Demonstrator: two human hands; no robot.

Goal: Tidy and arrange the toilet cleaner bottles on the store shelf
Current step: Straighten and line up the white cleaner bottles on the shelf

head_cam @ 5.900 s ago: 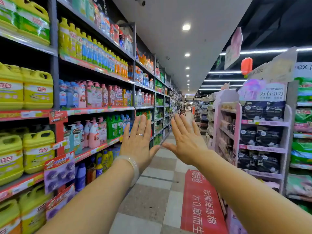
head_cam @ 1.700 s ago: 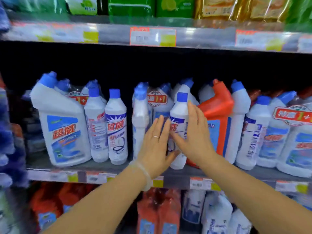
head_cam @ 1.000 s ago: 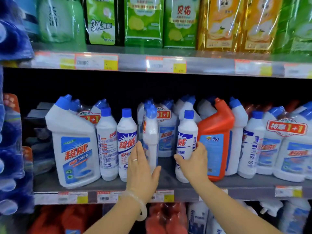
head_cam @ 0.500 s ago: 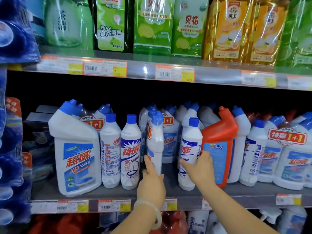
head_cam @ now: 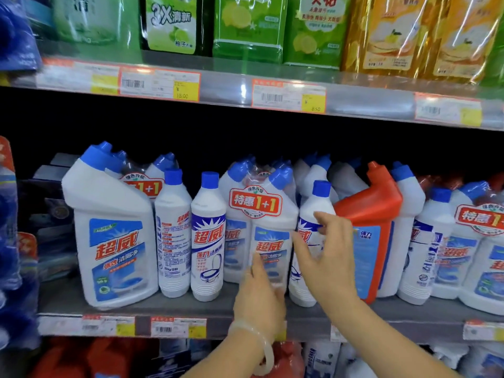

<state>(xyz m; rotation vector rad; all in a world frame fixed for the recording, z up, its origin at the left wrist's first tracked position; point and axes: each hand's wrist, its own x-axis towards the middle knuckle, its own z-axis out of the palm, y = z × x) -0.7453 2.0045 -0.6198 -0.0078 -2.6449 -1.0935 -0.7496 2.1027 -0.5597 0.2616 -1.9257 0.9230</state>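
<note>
Your right hand (head_cam: 328, 259) grasps a slim white bottle (head_cam: 313, 203) with a blue cap: the thumb lies on its left side and the curled index finger crosses its front near the shoulder. That bottle stands upright on the grey shelf (head_cam: 174, 305), between a wrapped twin pack (head_cam: 256, 205) marked with a red "1+1" sticker and an orange bottle (head_cam: 373, 214) just to its right. Your left hand (head_cam: 259, 298) is low in front of the twin pack, one finger raised against the lower part of its label. The rest of that hand is blurred, so I cannot tell whether it grips the pack or only touches it. A pale bracelet (head_cam: 263, 343) sits on your left wrist. To the left of the twin pack stand two more slim bottles side by side, one showing its printed back label (head_cam: 173, 233) and one showing its blue and red front (head_cam: 208, 236). Beyond them stands a large angled-neck bottle (head_cam: 114, 241), with another "1+1" pack behind it. Right of the orange bottle come a tall white bottle (head_cam: 407, 214), another slim bottle (head_cam: 433, 241) and a second stickered pack (head_cam: 480, 241) at the frame's edge. More blue-capped bottles crowd the dark back of the shelf. The shelf above carries green pouches (head_cam: 248, 25) and yellow pouches (head_cam: 392, 34), with price tags (head_cam: 159, 83) along its front rail.
</note>
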